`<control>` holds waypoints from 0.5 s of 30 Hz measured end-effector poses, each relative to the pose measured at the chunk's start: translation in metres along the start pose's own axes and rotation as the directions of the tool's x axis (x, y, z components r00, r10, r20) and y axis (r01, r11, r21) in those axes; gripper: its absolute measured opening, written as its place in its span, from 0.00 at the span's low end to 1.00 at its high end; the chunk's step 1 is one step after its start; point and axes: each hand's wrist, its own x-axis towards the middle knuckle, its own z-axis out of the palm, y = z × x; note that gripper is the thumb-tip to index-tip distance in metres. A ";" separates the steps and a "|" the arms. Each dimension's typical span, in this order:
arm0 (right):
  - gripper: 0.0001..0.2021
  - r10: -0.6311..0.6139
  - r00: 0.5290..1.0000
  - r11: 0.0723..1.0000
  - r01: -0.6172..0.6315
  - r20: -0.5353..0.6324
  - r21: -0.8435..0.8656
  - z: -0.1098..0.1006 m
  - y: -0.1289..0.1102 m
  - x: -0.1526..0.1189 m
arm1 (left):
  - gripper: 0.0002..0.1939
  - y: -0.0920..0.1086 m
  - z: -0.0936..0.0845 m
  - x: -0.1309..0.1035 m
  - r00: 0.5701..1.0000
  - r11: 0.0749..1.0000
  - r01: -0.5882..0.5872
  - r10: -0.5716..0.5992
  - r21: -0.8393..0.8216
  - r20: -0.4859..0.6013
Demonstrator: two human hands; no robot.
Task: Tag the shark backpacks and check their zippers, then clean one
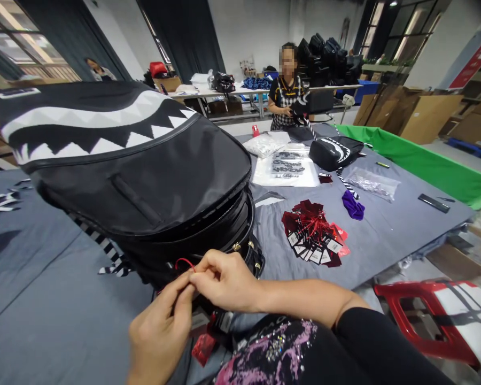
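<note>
A thin red cord (184, 260) loops up between my fingers at the near side of a large black backpack (164, 182) with a white shark-mouth print. My left hand (162, 321) pinches the cord from below left, and my right hand (226, 280) pinches it from the right, fingertips touching those of the left. Beneath my hands hangs a red tag (203, 348), partly hidden. Gold-coloured zipper hardware (236, 246) shows just beyond my right hand. Where the cord meets the bag is covered by my fingers.
A fanned pile of dark red tags (312, 235) lies on the grey-covered table (385, 214). Further back are plastic bags (286, 168), a smaller black bag (332, 152) and a purple cloth (353, 205). Across the table a person (286, 91) handles a bag. A red stool (428, 315) stands at right.
</note>
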 end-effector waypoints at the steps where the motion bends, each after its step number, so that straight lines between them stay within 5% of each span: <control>1: 0.07 -0.002 1.000 1.000 0.002 -0.004 -0.007 -0.001 0.000 0.000 | 0.08 0.001 0.001 0.000 1.000 1.000 -0.003 0.004 0.015 -0.022; 5: 0.06 -0.030 1.000 0.999 0.030 0.004 -0.026 -0.005 0.000 0.000 | 0.04 0.007 0.005 0.001 0.988 0.993 0.081 -0.068 0.091 -0.136; 10: 0.07 -0.032 0.999 0.999 0.032 -0.016 -0.008 -0.009 0.002 -0.004 | 0.10 0.017 0.006 0.003 0.995 0.990 0.101 -0.102 -0.099 -0.003; 15: 0.12 0.009 1.000 0.999 -0.009 -0.010 -0.034 -0.012 0.006 0.003 | 0.09 0.020 0.016 0.005 0.980 0.987 0.144 -0.151 -0.064 -0.131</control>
